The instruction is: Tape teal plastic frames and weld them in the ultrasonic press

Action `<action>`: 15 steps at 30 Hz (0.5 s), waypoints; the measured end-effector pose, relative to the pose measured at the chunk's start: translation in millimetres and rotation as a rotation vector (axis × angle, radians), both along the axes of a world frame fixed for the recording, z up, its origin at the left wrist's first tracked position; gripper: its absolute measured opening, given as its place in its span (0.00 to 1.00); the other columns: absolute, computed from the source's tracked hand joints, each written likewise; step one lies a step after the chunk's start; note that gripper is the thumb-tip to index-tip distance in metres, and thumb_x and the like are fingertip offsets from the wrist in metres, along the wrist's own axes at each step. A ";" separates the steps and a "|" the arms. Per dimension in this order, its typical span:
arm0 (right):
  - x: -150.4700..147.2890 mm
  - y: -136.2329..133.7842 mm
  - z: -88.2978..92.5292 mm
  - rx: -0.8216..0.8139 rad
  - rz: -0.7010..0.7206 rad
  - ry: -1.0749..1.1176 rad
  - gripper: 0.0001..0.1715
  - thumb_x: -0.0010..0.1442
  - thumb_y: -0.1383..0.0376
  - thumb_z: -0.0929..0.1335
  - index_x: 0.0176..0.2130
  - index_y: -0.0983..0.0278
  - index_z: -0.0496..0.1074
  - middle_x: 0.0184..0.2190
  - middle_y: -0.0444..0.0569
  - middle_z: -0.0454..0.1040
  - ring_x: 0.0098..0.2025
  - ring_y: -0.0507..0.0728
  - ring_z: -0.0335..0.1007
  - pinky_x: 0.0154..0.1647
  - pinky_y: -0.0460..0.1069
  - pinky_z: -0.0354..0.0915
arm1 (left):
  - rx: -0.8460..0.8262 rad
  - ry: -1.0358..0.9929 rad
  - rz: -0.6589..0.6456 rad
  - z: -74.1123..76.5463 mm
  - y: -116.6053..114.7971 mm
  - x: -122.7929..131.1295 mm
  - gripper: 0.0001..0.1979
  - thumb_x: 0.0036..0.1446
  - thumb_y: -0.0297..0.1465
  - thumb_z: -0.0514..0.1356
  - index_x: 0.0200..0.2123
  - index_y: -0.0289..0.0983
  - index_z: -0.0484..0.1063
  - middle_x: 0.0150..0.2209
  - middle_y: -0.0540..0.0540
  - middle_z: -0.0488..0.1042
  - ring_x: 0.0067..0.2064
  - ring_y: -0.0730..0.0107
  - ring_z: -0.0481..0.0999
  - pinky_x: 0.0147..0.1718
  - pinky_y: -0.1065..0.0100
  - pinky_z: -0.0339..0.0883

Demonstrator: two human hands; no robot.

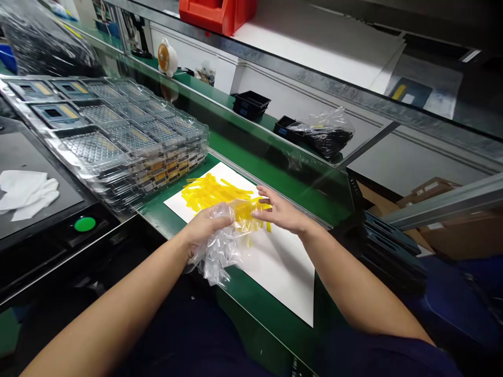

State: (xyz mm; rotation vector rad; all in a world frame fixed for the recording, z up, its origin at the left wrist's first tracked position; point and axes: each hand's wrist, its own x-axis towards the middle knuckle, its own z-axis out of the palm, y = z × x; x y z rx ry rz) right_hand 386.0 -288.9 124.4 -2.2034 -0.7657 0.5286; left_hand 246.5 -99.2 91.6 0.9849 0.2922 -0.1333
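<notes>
My left hand (208,225) is closed around a crumpled clear plastic bag (222,251), whose loose end hangs below the fingers. Some yellow strips (244,210) show at the bag's mouth; whether they lie inside or behind the clear film I cannot tell. Just right of the mouth is my right hand (283,212), thumb and fingers apart, with its fingertips beside the strips and the film. A loose pile of yellow strips (208,191) covers the far end of a white sheet (288,272) on the green bench top.
Stacked clear plastic trays (129,125) stand to the left, near a green button (85,224) and a white cloth (27,191). Black bins (251,104) and a bagged dark bundle (326,136) sit behind the bench. A metal-edged shelf with a red bin (216,15) runs overhead.
</notes>
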 end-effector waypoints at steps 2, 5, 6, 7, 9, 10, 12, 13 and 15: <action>-13.6 -8.4 0.2 -0.185 0.071 -0.145 0.49 0.46 0.48 0.73 0.60 0.61 0.56 0.56 0.56 0.62 0.52 0.61 0.64 0.47 0.54 0.64 | -0.055 0.034 0.033 4.6 2.9 1.5 0.20 0.45 0.28 0.66 0.44 0.31 0.73 0.38 0.40 0.79 0.35 0.61 0.78 0.38 0.62 0.72; -41.8 -13.5 -7.0 -0.530 0.127 -0.235 0.40 0.49 0.43 0.69 0.52 0.64 0.64 0.41 0.55 0.73 0.41 0.62 0.69 0.40 0.54 0.64 | -0.179 0.098 0.052 7.2 6.3 3.2 0.18 0.47 0.26 0.65 0.44 0.31 0.72 0.34 0.42 0.79 0.31 0.63 0.78 0.34 0.63 0.73; -51.8 -13.1 -11.7 -0.618 0.145 -0.253 0.36 0.50 0.41 0.68 0.48 0.64 0.66 0.38 0.54 0.73 0.38 0.62 0.70 0.37 0.53 0.63 | -0.229 0.111 0.039 7.3 6.7 3.6 0.18 0.47 0.26 0.64 0.44 0.31 0.72 0.33 0.43 0.79 0.30 0.63 0.78 0.34 0.63 0.73; -61.3 -11.9 -17.3 -0.679 0.158 -0.276 0.34 0.51 0.40 0.66 0.45 0.63 0.69 0.36 0.54 0.74 0.37 0.63 0.70 0.36 0.53 0.63 | -0.278 0.115 0.027 7.3 6.7 4.0 0.17 0.48 0.26 0.64 0.44 0.32 0.72 0.31 0.43 0.79 0.30 0.64 0.78 0.34 0.64 0.73; -77.6 -7.3 -30.4 -0.727 0.167 -0.323 0.33 0.54 0.38 0.62 0.40 0.62 0.71 0.35 0.55 0.75 0.38 0.64 0.71 0.35 0.53 0.62 | -0.355 0.117 -0.003 8.0 5.2 4.7 0.17 0.49 0.27 0.62 0.45 0.31 0.73 0.30 0.44 0.79 0.30 0.64 0.78 0.35 0.64 0.73; -83.9 -4.3 -37.3 -0.730 0.157 -0.340 0.33 0.55 0.38 0.60 0.40 0.62 0.72 0.36 0.55 0.75 0.38 0.64 0.72 0.36 0.53 0.62 | -0.378 0.119 -0.016 8.8 3.8 4.9 0.17 0.51 0.27 0.61 0.46 0.31 0.72 0.30 0.44 0.79 0.30 0.64 0.78 0.35 0.64 0.73; -92.2 2.4 -50.5 -0.724 0.133 -0.370 0.33 0.57 0.40 0.59 0.41 0.61 0.73 0.38 0.56 0.76 0.41 0.65 0.72 0.38 0.54 0.63 | -0.392 0.133 -0.020 11.3 0.8 5.1 0.18 0.53 0.28 0.59 0.48 0.31 0.71 0.29 0.44 0.79 0.29 0.64 0.78 0.34 0.63 0.73; -94.5 5.4 -56.4 -0.722 0.129 -0.380 0.32 0.57 0.41 0.59 0.42 0.61 0.73 0.39 0.57 0.76 0.42 0.65 0.72 0.39 0.54 0.63 | -0.384 0.143 -0.020 12.9 -0.6 5.1 0.19 0.53 0.29 0.59 0.50 0.31 0.71 0.28 0.45 0.79 0.28 0.64 0.78 0.34 0.63 0.73; -95.6 9.8 -65.6 -0.714 0.131 -0.393 0.28 0.59 0.45 0.59 0.42 0.61 0.74 0.40 0.56 0.76 0.43 0.64 0.72 0.40 0.53 0.63 | -0.337 0.141 -0.017 15.7 -2.2 4.6 0.21 0.54 0.30 0.58 0.51 0.31 0.70 0.28 0.45 0.79 0.28 0.63 0.78 0.34 0.63 0.73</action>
